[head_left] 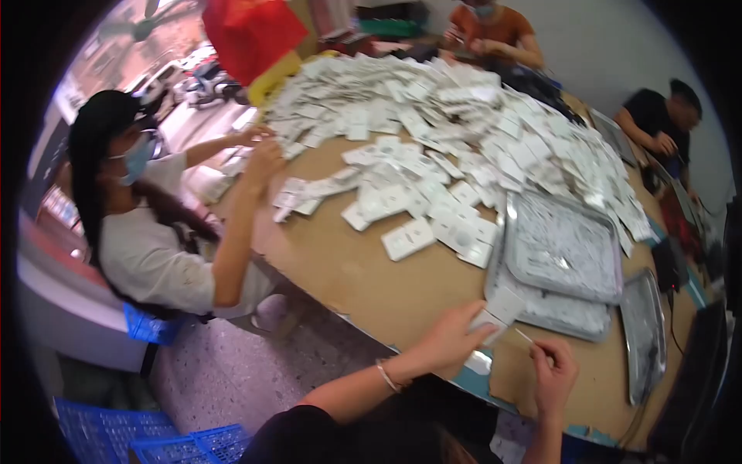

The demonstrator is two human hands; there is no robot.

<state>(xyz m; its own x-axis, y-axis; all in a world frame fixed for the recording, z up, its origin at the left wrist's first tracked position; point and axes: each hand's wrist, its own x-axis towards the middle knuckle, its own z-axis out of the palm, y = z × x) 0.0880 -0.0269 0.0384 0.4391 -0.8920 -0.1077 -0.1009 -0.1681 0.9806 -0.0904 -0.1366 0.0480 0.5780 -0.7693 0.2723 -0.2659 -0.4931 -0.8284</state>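
**White card (pixel 505 305) in the left hand (pixel 447 340), thin pale stick (pixel 525 335) in the right hand (pixel 555 371)**

Through the head camera, the only view I had, I saw the left hand's fingers clamped on the white card, holding it over the near edge of the tabletop (pixel 332 259), in front of the stacked metal trays. The right hand's fingers were together on the thin pale stick, whose far end pointed up and left towards the card. The stick was too small for me to say what kind it was, or whether it touched the card.

Of the trays, an upper tray (pixel 564 243) lay on a lower tray (pixel 576 319), both dark-flecked inside; a third tray (pixel 644 340) sat tilted to their right. Beyond them I had a big heap of white cards (pixel 417 100) spread across the tabletop. A masked co-worker (pixel 158 255) sat at the left with both hands raised at the heap's edge, and two more people (pixel 506 35) worked at the far side. Blue baskets (pixel 197 447) stood at lower left.
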